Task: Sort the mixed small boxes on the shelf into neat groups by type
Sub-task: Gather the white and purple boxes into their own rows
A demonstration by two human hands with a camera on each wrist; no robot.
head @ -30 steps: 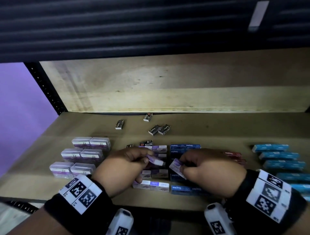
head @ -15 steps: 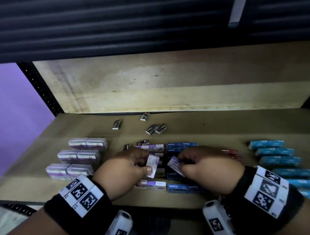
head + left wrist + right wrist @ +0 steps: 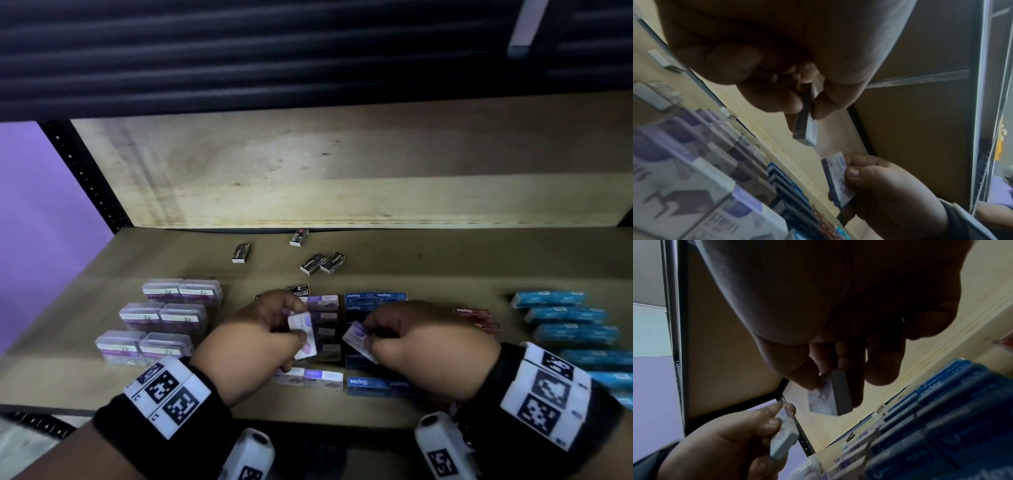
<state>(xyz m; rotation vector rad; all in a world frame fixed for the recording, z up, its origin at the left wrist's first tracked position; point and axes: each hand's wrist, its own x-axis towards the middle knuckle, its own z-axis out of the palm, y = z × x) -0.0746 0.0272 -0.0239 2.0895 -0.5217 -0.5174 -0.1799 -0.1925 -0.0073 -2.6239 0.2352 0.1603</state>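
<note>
My left hand (image 3: pixel 263 334) pinches a small purple and white staples box (image 3: pixel 303 334) between thumb and fingers, held upright above the purple row (image 3: pixel 325 330). The left wrist view shows the same box (image 3: pixel 806 128) edge-on. Another purple and white box (image 3: pixel 358 344) is pinched in my right hand (image 3: pixel 416 341), tilted over the dark blue Staples boxes (image 3: pixel 375 298); it appears in the right wrist view as a box (image 3: pixel 829 396). Both hands hover close together near the front of the wooden shelf (image 3: pixel 445 267).
Clear plastic cases (image 3: pixel 161 320) stand in pairs at the left. Light blue boxes (image 3: pixel 565 315) line the right, with red Staples boxes (image 3: pixel 474 313) beside them. Several small black boxes (image 3: pixel 322 263) lie loose toward the back. A black shelf post (image 3: pixel 84 178) rises at the left.
My left hand has turned its purple box from lying flat to standing upright. The right hand has kept its box tilted in about the same place.
</note>
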